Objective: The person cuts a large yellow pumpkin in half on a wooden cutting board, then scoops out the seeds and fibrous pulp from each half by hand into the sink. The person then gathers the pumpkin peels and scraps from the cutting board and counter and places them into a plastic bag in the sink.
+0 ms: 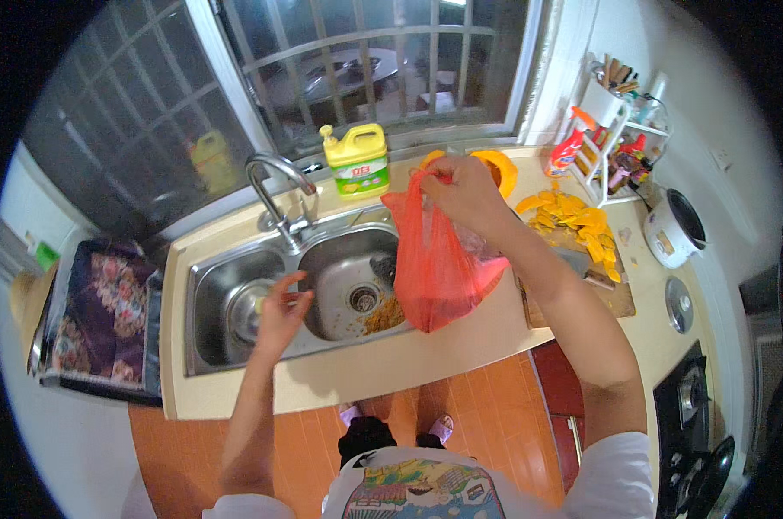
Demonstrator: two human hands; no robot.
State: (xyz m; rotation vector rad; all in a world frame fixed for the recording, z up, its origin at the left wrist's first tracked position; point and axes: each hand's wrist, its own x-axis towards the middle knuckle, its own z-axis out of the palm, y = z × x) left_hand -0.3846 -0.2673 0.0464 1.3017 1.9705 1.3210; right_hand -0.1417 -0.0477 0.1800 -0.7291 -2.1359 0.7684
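Note:
My right hand grips the gathered top of a thin red plastic bag. The bag hangs over the right edge of the double-bowl steel sink and the counter front; something pale shows through its side, but I cannot tell what. Above the divider between the bowls, my left hand holds nothing, its fingers apart and slightly curled. Wet brown scraps lie beside the drain in the right bowl. A round metal basin sits in the left bowl.
Behind the sink stand a chrome faucet and a yellow detergent jug. To the right, orange pumpkin peelings and a cleaver lie on a wooden cutting board. A rice cooker, a glass lid and a gas stove line the right side.

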